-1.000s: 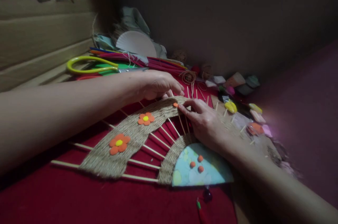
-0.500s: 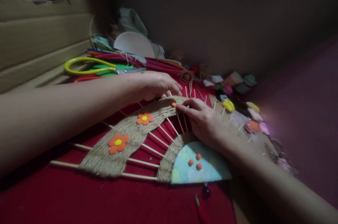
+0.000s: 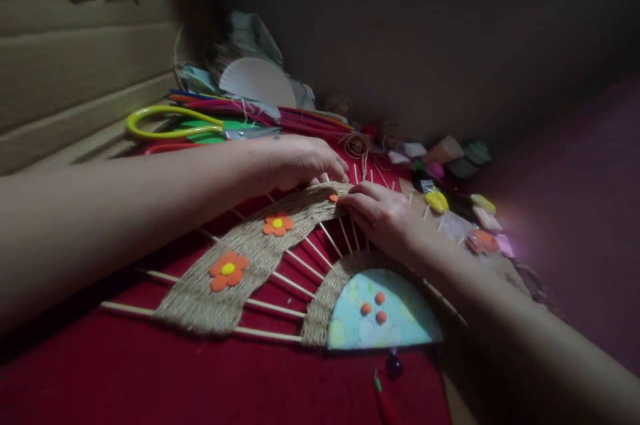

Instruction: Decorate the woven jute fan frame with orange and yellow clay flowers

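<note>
A fan (image 3: pixel 200 301) of woven twine and thin sticks lies on a red surface. Two orange flowers with yellow centres, one nearer (image 3: pixel 229 269) and one farther up (image 3: pixel 277 223), sit on its outer band. My left hand (image 3: pixel 313 161) is at the band's far edge, fingers curled down around the sticks there; its fingertips are partly hidden. My right hand (image 3: pixel 383 211) rests over the band, with its fingers together and their tips on a small orange petal (image 3: pixel 333 198). The fan's half-round base (image 3: pixel 405 318) has pale blue patterned covering and three orange dots.
Yellow-handled scissors (image 3: pixel 175 119) lie at the back left, near coloured strips (image 3: pixel 300 119) and a white pleated fan (image 3: pixel 257 81). Twine (image 3: pixel 357 143) is behind my hands. Small craft pieces, including a yellow one (image 3: pixel 437 199), lie at right. A cardboard wall (image 3: pixel 90 65) stands left.
The view has shifted slightly. My right hand's fingers have drawn closer together over the orange petal and cover more of it. My left hand stays at the band's far edge.
</note>
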